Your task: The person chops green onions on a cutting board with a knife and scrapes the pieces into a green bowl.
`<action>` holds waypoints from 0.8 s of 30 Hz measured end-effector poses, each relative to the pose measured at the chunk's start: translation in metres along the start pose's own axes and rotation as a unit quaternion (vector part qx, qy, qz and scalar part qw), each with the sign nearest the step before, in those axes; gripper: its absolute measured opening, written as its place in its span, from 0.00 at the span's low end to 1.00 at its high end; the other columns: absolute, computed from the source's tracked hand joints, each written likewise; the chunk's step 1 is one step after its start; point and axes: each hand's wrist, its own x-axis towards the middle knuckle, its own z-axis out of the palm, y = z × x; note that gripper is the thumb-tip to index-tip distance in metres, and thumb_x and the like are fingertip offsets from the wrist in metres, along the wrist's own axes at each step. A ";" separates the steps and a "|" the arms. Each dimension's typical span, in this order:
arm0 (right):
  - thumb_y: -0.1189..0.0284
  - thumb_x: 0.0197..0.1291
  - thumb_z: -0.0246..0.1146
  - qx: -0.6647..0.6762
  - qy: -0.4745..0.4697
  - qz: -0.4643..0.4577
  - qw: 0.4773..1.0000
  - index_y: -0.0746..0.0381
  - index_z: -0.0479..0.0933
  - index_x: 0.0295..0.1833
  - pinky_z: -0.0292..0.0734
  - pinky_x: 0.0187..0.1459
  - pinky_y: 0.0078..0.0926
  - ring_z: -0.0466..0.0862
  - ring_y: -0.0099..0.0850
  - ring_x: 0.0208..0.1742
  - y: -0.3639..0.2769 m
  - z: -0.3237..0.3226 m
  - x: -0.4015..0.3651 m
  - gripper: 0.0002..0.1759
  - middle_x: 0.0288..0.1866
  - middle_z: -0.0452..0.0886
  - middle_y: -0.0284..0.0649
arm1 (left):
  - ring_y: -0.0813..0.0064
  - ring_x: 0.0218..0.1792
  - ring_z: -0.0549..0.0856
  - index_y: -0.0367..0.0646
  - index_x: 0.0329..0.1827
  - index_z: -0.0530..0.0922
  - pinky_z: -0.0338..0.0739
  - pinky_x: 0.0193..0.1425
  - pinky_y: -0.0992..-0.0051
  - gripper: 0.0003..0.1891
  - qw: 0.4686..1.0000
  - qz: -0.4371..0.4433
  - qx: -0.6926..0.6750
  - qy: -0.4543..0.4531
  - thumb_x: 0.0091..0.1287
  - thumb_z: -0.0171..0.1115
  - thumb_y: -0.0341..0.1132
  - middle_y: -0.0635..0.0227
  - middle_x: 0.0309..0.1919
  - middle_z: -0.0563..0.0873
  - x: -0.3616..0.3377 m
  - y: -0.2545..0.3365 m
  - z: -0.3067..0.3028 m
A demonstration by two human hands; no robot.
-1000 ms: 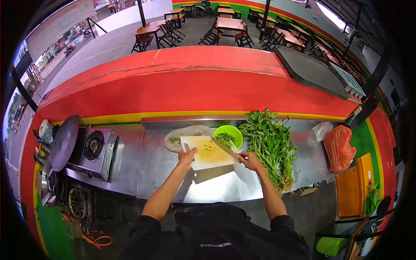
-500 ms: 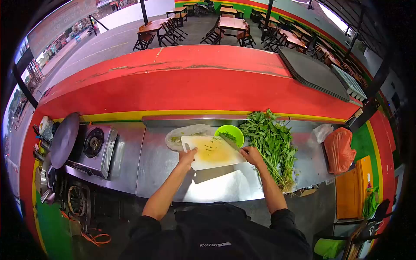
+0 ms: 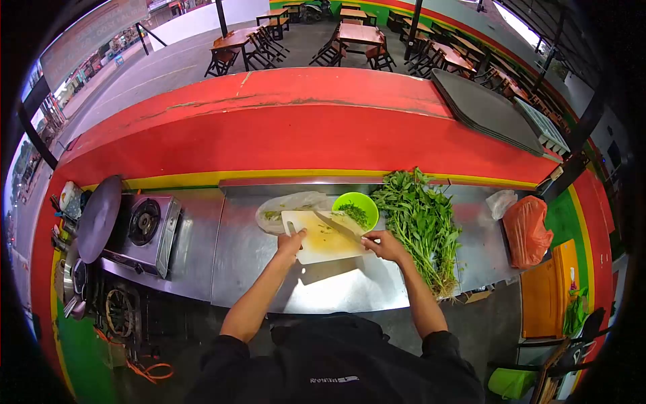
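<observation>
My left hand (image 3: 291,242) grips the handle end of a white cutting board (image 3: 316,249), stained yellow with a few green bits on it. The board is raised off the steel counter and leans toward a lime-green bowl (image 3: 370,203), which holds chopped greens (image 3: 353,214). In my right hand (image 3: 383,244), closed round its handle, is a knife (image 3: 340,227) whose blade lies across the board. To the right rests a big bunch of leafy greens (image 3: 418,225) with roots at the near end. A clear plastic bag (image 3: 272,205) with some green scraps sits behind the board's left side.
On the left stand a gas stove (image 3: 145,225) and a large dark wok (image 3: 99,219) on its edge. A red plastic bag (image 3: 527,232) and a small clear bag (image 3: 501,203) lie at the right. Black trays (image 3: 484,111) rest on the red wall (image 3: 296,138) behind the steel counter (image 3: 242,269).
My right hand has moved slightly left with the knife, and the blade has shifted from the bowl side onto the middle of the board. My left hand has stayed nearly still.
</observation>
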 end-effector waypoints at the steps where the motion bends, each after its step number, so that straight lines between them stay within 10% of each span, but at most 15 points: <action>1: 0.59 0.73 0.64 -0.013 0.000 -0.032 0.999 0.65 0.86 0.52 0.76 0.26 0.27 0.78 0.21 0.23 -0.001 0.001 -0.002 0.19 0.32 0.88 0.36 | 0.68 0.42 0.91 0.32 0.56 0.81 0.88 0.42 0.68 0.14 0.999 -0.029 0.029 0.007 0.70 0.68 0.28 0.59 0.46 0.90 -0.003 0.005 0.000; 6: 0.59 0.72 0.64 -0.064 0.005 -0.073 0.995 0.66 0.86 0.52 0.78 0.28 0.28 0.80 0.24 0.22 0.002 0.001 -0.003 0.20 0.30 0.88 0.38 | 0.70 0.37 0.89 0.32 0.52 0.83 0.85 0.38 0.69 0.12 1.000 -0.010 0.000 0.008 0.69 0.69 0.29 0.59 0.42 0.90 -0.010 0.007 0.001; 8: 0.57 0.71 0.64 -0.089 -0.001 0.004 0.996 0.66 0.87 0.54 0.83 0.47 0.39 0.90 0.40 0.39 0.000 -0.003 -0.003 0.22 0.40 0.91 0.49 | 0.73 0.32 0.87 0.34 0.49 0.85 0.81 0.32 0.71 0.11 0.999 -0.023 0.028 0.013 0.69 0.71 0.31 0.61 0.39 0.90 -0.012 0.008 0.000; 18: 0.59 0.72 0.65 -0.022 0.070 0.028 0.997 0.64 0.86 0.53 0.76 0.26 0.27 0.79 0.22 0.23 0.030 -0.044 -0.011 0.19 0.31 0.88 0.37 | 0.78 0.25 0.76 0.36 0.46 0.85 0.79 0.29 0.71 0.11 0.999 -0.052 0.000 -0.012 0.66 0.73 0.34 0.67 0.34 0.87 -0.002 0.005 -0.015; 22: 0.59 0.71 0.67 0.020 0.042 0.048 0.998 0.64 0.87 0.47 0.71 0.22 0.23 0.75 0.19 0.20 0.029 -0.073 -0.018 0.18 0.30 0.86 0.34 | 0.66 0.40 0.88 0.33 0.59 0.80 0.88 0.45 0.63 0.17 0.993 -0.088 -0.046 -0.065 0.70 0.66 0.30 0.59 0.47 0.89 0.036 -0.023 -0.026; 24: 0.58 0.70 0.68 0.061 -0.027 0.076 0.995 0.63 0.87 0.45 0.69 0.22 0.21 0.74 0.17 0.20 0.032 -0.087 -0.023 0.17 0.30 0.86 0.32 | 0.77 0.24 0.73 0.38 0.44 0.84 0.76 0.27 0.69 0.11 0.992 -0.081 -0.079 -0.050 0.66 0.73 0.34 0.70 0.29 0.81 0.039 -0.026 -0.025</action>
